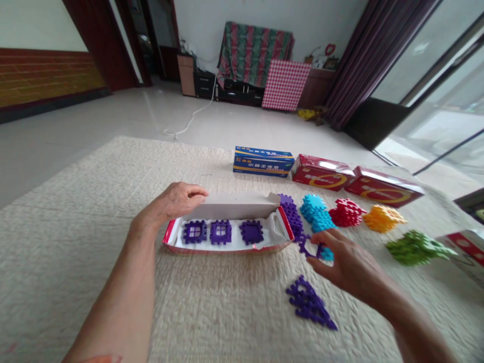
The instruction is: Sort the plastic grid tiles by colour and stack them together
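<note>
A long open box (223, 249) with red ends and a white lining lies on the quilted cover. Inside, in a row, are three square purple interlocking building pieces: two window-like pieces (194, 232) (221, 232) and a solid-looking one (251, 232). My left hand (177, 201) grips the raised lid (238, 198) at its left end. My right hand (342, 257), just right of the box, pinches a purple open-frame building piece (305, 246) between thumb and fingers. A purple triangular stack of pieces (310, 305) lies in front of it.
Behind the box's right end stand piles of purple (290, 214), blue (315, 210), red (346, 213), yellow (382, 218) and green pieces (414, 247). Farther back are a blue box (263, 162) and two red boxes (321, 172) (383, 186). Another box (467, 252) sits at the right edge.
</note>
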`<action>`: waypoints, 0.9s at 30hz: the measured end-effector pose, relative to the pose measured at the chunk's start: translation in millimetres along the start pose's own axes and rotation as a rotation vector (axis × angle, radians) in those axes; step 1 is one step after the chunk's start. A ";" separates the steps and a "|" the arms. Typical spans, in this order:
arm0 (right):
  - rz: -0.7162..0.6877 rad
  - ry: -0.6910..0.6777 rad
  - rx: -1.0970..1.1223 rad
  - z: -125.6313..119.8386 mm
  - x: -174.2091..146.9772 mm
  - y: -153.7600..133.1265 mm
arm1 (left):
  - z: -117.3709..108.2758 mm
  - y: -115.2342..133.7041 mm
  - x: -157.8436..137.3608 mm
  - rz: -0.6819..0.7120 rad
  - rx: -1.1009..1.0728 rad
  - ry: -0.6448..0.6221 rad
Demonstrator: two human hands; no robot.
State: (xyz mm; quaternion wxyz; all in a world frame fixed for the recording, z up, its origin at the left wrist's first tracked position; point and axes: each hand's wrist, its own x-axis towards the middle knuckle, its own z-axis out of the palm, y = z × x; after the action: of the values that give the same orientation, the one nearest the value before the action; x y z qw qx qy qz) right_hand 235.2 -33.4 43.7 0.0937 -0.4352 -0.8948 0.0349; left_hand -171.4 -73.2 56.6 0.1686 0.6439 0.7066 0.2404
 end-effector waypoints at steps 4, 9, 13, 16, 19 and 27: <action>-0.069 0.120 0.009 -31.2 12.3 -8.5 | -0.9 1.2 -1.2 -0.003 -0.009 0.004; -0.246 0.166 0.153 -45.2 48.0 -70.7 | -2.3 -4.6 -1.9 0.000 -0.077 0.013; -0.358 0.034 0.273 -29.8 81.9 -131.7 | -0.7 -13.9 0.8 -0.050 -0.184 0.019; -0.386 -0.080 0.270 -10.0 102.0 -165.2 | 1.3 -18.2 2.9 -0.096 -0.268 0.026; -0.419 -0.135 0.233 7.8 115.2 -183.8 | 1.6 -17.8 2.9 -0.125 -0.322 0.042; -0.528 -0.194 0.172 31.2 132.5 -193.0 | 1.2 -15.4 2.2 -0.107 -0.360 0.060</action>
State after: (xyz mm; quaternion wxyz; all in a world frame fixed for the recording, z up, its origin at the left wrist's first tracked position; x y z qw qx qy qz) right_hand 0.1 -48.2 59.2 0.0502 -0.1725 -0.9755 0.1266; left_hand -183.8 -71.7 47.2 0.2725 0.5571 0.6901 0.3729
